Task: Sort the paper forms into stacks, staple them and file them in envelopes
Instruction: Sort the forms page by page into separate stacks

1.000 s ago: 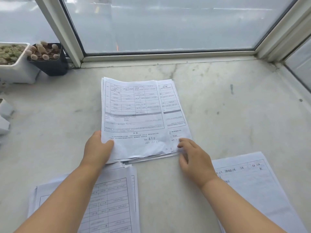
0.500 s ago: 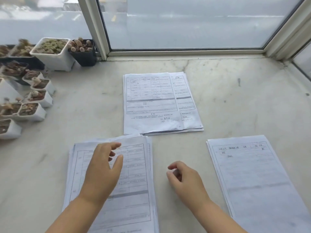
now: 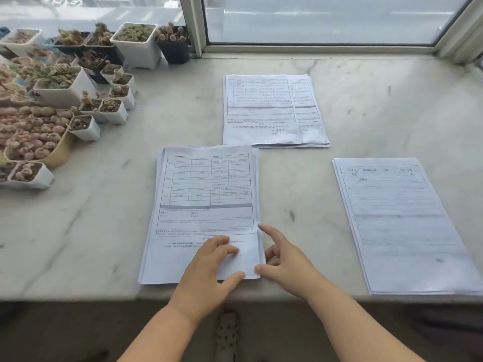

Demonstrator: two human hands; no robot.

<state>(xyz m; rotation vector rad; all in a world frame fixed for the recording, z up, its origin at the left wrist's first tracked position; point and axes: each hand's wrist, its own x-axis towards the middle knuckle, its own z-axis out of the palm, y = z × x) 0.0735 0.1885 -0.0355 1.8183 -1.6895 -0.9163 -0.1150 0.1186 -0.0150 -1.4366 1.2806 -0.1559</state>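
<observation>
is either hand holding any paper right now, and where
Nothing is lifted. The left hand presses the near stack at its bottom right corner; the right hand touches that corner's edge.

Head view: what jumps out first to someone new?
Three stacks of printed forms on the marble sill: near stack under both hands, far stack by the window, right stack at the edge. Left hand rests on the near stack's bottom; right hand touches its right edge. Succulent pots crowd the left.
</observation>
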